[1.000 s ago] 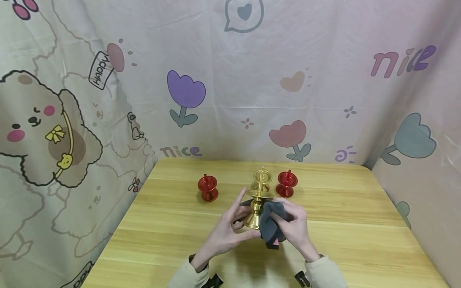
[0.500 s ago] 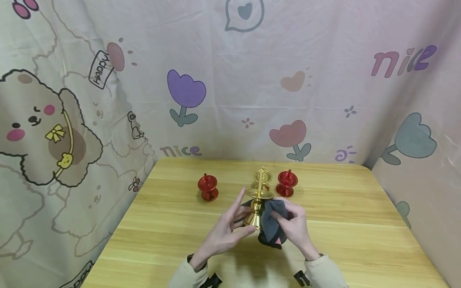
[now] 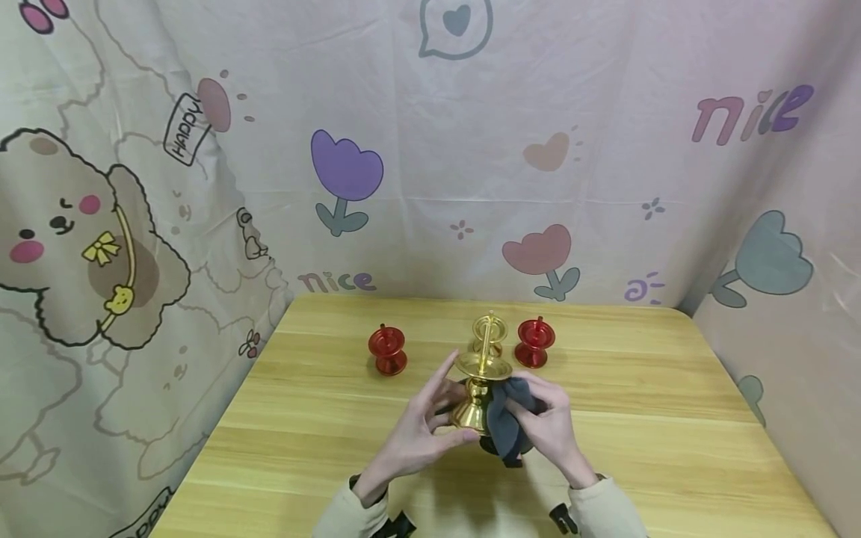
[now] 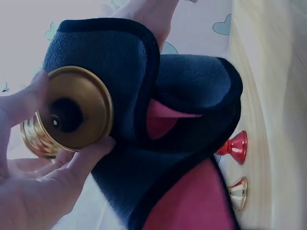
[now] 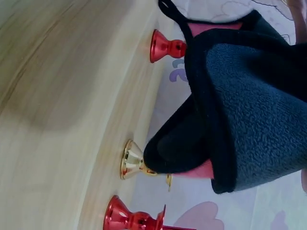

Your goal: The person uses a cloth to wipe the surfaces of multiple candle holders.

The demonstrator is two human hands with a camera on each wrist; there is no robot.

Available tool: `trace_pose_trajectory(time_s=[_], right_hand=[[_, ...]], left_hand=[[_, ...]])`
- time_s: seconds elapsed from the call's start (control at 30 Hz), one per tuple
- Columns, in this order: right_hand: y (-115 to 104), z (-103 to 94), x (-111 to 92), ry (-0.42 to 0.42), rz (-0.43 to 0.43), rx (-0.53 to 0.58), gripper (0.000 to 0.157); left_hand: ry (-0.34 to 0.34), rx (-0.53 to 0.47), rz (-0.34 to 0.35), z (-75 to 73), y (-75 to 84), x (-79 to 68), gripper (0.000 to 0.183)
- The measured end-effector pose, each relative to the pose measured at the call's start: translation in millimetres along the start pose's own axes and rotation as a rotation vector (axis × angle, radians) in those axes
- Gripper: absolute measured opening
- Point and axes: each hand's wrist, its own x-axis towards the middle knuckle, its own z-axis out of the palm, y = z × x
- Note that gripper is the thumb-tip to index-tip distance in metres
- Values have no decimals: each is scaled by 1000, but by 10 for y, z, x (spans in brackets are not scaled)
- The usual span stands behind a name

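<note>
Above the middle of the table, my left hand (image 3: 415,437) holds a shiny gold candlestick (image 3: 471,415) by its flared base, with thumb and fingers on either side. The candlestick stands slightly tilted, dish and spike uppermost. A dark grey cloth (image 3: 507,426) with black edging and a pink underside is pinched in my right hand (image 3: 553,422) and lies against the candlestick's right side. The left wrist view looks into the hollow underside of the base (image 4: 91,122), with the folded cloth (image 4: 192,81) beside it. Cloth hides most of the right wrist view.
Behind the hands stand a red candlestick (image 3: 388,350) on the left, a smaller gold candlestick (image 3: 498,348) in the middle and another red candlestick (image 3: 535,345) to its right. Wooden tabletop (image 3: 673,418) extends to both sides. A printed curtain (image 3: 417,172) hangs behind the table.
The held candlestick has tipped a little, so more of its dish shows. The cloth's lower end has shifted against it, and my left thumb has moved slightly along the base.
</note>
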Motion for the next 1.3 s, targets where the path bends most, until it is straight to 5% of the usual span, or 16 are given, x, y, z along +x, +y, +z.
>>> trace_pose_trajectory(time_s=[0.2,0.5,0.7,0.8,0.97,1.3], right_hand=[[-2,-7,-4,-57,-1,-27,44],[-56,24,-10,-240,-328,-174,33],[3,77,-2,-161,-467,-272,27],[61,79,-8,-109,-448,-168,20],[115,72,-37,-55,-393,12,45],[18,119,79,4,-569,-175,26]], left_hand=[[57,-9,-27,40,-44,13,103],[233,58,26,51,-54,37,100],[194,4,98,26,-52,37,99],[144,-47,82,15,-40,39,99],[88,-67,11,17,-12,33,91],[208,117,88,70,14,51,72]])
